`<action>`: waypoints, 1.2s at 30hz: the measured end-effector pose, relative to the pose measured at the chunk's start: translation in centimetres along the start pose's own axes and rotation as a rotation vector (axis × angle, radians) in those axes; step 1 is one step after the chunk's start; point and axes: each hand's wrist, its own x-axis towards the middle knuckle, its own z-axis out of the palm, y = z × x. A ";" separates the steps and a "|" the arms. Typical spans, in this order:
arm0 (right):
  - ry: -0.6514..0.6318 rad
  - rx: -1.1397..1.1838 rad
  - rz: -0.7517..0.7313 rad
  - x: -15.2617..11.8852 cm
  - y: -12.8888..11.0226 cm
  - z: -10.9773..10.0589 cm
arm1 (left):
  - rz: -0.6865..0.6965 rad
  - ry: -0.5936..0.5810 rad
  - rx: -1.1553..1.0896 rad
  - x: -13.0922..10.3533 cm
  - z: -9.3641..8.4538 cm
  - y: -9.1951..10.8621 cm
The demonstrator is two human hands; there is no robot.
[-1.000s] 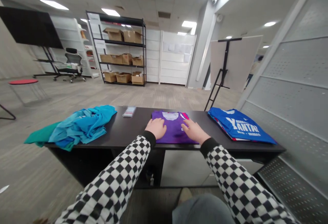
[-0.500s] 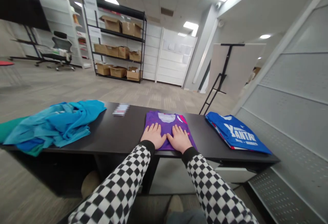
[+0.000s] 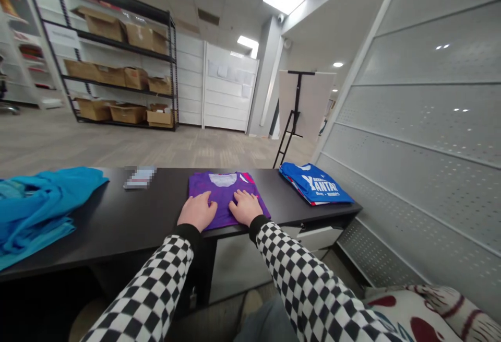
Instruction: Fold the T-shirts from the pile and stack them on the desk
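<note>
A folded purple jersey [image 3: 221, 201] with a pale neck opening lies flat at the front of the dark tabletop. My left hand [image 3: 198, 210] rests on its left side, fingers slightly bent and thumb held apart. On the right half of the same jersey, my right hand [image 3: 246, 207] lies palm down with its fingers loosely spread. Neither hand has cloth pinched in it that I can see. To the right sits a stack of folded jerseys, a blue jersey [image 3: 319, 185] with white lettering on top.
Crumpled blue clothing [image 3: 50, 201] is heaped at the table's left. A small blurred card-like item [image 3: 140, 177] lies near the back edge of the dark table [image 3: 129, 216]. A grey perforated panel [image 3: 415, 175] stands at right. Patterned fabric [image 3: 422, 313] shows at lower right.
The view has swung right, so everything appears further left. My hands have drawn apart slightly toward the jersey's sides, and their fingers are more bent. Patterned fabric has come into view.
</note>
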 end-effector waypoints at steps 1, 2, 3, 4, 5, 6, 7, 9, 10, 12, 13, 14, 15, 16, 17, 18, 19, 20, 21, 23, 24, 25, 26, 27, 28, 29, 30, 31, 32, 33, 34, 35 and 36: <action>0.001 -0.004 0.000 0.0 0.0 -0.1 | 0.030 -0.058 0.005 0.0 -0.1 -0.4; 0.002 -0.010 0.002 0.0 -0.1 -0.1 | 0.058 -0.108 0.010 -0.1 -0.3 -1.0; 0.001 -0.017 0.004 0.0 -0.1 -0.1 | 0.077 -0.143 0.013 -0.1 -0.5 -1.7; -0.001 -0.024 0.006 0.0 -0.1 -0.1 | 0.080 -0.164 0.015 0.0 -0.7 -2.4; -0.004 -0.031 0.007 0.0 -0.1 -0.1 | 0.065 -0.177 0.016 0.0 -1.0 -3.2; -0.009 -0.038 0.007 0.0 -0.1 0.0 | 0.043 -0.185 0.019 0.0 -1.3 -4.0; -0.017 -0.045 0.007 0.0 0.0 0.1 | 0.022 -0.192 0.024 -0.1 -1.6 -4.7; -0.030 -0.059 0.008 0.0 0.2 0.3 | -0.010 -0.209 0.031 -0.2 -2.1 -5.9; -0.030 -0.065 0.009 0.0 0.3 0.4 | -0.018 -0.215 0.032 -0.2 -2.3 -6.2; -0.007 -0.063 0.008 0.1 0.7 0.4 | -0.021 -0.214 0.033 -0.2 -2.6 -6.6; 0.015 -0.051 0.007 0.2 0.8 0.3 | -0.023 -0.208 0.033 -0.2 -2.7 -6.6; 0.044 -0.031 0.007 0.2 1.0 0.2 | -0.029 -0.199 0.030 -0.1 -2.7 -6.5; 0.079 -0.006 0.001 0.1 1.1 0.1 | -0.035 -0.190 0.026 0.0 -2.7 -6.5; 0.122 0.027 -0.017 -0.1 1.1 -0.1 | -0.042 -0.186 0.019 0.1 -2.7 -6.4; 0.172 0.067 -0.044 -0.6 0.9 -0.2 | -0.047 -0.187 0.011 0.2 -2.7 -6.3; 0.231 0.116 -0.074 -1.3 0.7 -0.3 | -0.048 -0.191 0.005 0.2 -2.8 -6.3; 0.295 0.175 -0.103 -2.2 0.2 -0.2 | -0.045 -0.190 0.000 0.2 -2.8 -6.3; 0.353 0.244 -0.127 -3.5 -0.4 0.1 | -0.038 -0.183 -0.004 0.1 -2.9 -6.3; 0.405 0.321 -0.143 -5.0 -1.1 0.4 | -0.024 -0.167 -0.012 0.0 -3.0 -6.3; 0.472 0.484 -0.166 -8.6 -2.7 1.5 | 0.022 -0.119 -0.043 -0.4 -3.2 -6.6; 0.497 0.563 -0.189 -10.3 -3.6 2.1 | 0.041 -0.094 -0.066 -0.5 -3.4 -6.7; 0.502 0.632 -0.229 -11.9 -4.5 2.6 | 0.053 -0.076 -0.090 -0.6 -3.5 -6.9; 0.475 0.687 -0.299 -13.1 -5.4 3.0 | 0.055 -0.067 -0.112 -0.7 -3.7 -7.1; 0.436 0.731 -0.361 -14.0 -6.2 3.3 | 0.048 -0.062 -0.130 -0.7 -3.9 -7.3; 0.382 0.764 -0.407 -14.5 -6.9 3.5 | 0.036 -0.056 -0.142 -0.8 -4.0 -7.4; 0.317 0.787 -0.428 -14.7 -7.4 3.7 | 0.026 -0.047 -0.146 -0.8 -4.2 -7.4; 0.250 0.800 -0.420 -14.7 -7.8 3.9 | 0.024 -0.035 -0.143 -1.0 -4.4 -7.4; 0.184 0.803 -0.391 -14.6 -8.1 4.1 | 0.028 -0.017 -0.134 -1.1 -4.5 -7.2; 0.118 0.794 -0.354 -14.4 -8.2 4.3 | 0.035 0.002 -0.119 -1.4 -4.5 -6.9; 0.054 0.775 -0.322 -14.2 -8.2 4.7 | 0.054 0.009 -0.105 -1.6 -4.5 -6.6; -0.001 0.751 -0.296 -13.9 -8.1 5.1 | 0.070 0.014 -0.102 -1.7 -4.4 -6.3; -0.051 0.727 -0.275 -13.7 -7.9 5.6 | 0.094 0.001 -0.099 -1.8 -4.2 -6.1; -0.091 0.712 -0.267 -13.3 -7.7 6.1 | 0.125 -0.019 -0.097 -1.7 -4.0 -5.9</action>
